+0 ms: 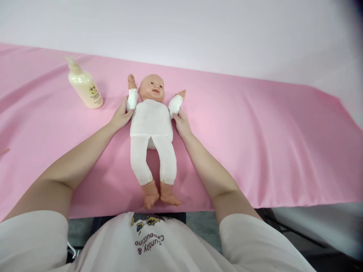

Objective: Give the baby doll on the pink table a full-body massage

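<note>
Table w/ smooth pink cloth (255, 143), pale wall behind; plastic baby doll in white cloth suit (151, 124) lies face-up mid-table. Left hand (121, 117) pinches doll's sleeved arm nearest the cream pump lotion bottle (84, 86); right hand (182, 122) grips the other sleeve, both fingers closed on fabric.

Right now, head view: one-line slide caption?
Left hand and right hand hold the sleeves of a doll lying face-up on pink cloth.
</note>
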A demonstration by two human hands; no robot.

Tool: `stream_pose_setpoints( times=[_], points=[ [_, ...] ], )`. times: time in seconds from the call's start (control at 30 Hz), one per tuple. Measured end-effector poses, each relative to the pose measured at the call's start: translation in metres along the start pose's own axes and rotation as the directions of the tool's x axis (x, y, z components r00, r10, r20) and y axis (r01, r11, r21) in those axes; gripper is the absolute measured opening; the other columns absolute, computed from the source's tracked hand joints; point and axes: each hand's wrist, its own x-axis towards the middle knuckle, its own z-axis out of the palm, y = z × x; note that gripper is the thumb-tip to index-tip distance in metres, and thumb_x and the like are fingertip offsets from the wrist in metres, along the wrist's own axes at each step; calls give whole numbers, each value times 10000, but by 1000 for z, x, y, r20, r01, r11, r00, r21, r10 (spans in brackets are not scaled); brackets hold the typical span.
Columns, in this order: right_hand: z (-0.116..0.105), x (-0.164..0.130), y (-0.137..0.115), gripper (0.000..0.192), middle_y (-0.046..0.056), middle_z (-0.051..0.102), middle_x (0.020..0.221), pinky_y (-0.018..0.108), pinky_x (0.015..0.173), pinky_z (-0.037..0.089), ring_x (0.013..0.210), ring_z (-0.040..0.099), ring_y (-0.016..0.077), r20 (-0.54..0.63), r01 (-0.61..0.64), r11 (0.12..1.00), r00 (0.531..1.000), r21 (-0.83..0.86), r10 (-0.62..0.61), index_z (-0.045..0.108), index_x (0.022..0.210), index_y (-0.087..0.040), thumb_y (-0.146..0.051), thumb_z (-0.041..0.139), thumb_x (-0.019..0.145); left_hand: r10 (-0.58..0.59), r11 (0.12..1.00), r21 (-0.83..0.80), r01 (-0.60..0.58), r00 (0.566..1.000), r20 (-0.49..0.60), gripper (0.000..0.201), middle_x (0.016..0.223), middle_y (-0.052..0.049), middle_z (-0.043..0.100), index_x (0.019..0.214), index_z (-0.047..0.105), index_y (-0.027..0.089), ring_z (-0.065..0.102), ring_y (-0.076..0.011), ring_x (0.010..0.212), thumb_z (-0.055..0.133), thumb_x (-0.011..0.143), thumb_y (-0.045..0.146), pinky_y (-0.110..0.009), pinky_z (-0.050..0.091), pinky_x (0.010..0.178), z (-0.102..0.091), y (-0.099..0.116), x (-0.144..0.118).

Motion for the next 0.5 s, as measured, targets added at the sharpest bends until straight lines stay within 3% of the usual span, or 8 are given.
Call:
stream_pose_setpoints(
  times=[0.23,0.5],
  points=[
    [1,-6,-10,677,45,516,1589,501,1325,258,1504,448,249,-15,27,991,999,-129,-30,472,1507,-288,-524,648,897,21,1000,-17,-22,1000,-6,707,1343,-123,625,1470,414,216,613,-297,1205,711,854,393,-506,428,1164,1,1,0],
    [1,-1,-4,685,69,556,1554,483,1316,290,1474,492,247,3,102,994,995,-47,-102,538,1462,-257,-553,689,862,1,1000,-20,-1,1000,12,717,1337,-113,624,1487,398,224,618,-295,1198,700,849,351,-508,443,1145,-1,-1,1]
  ],
)
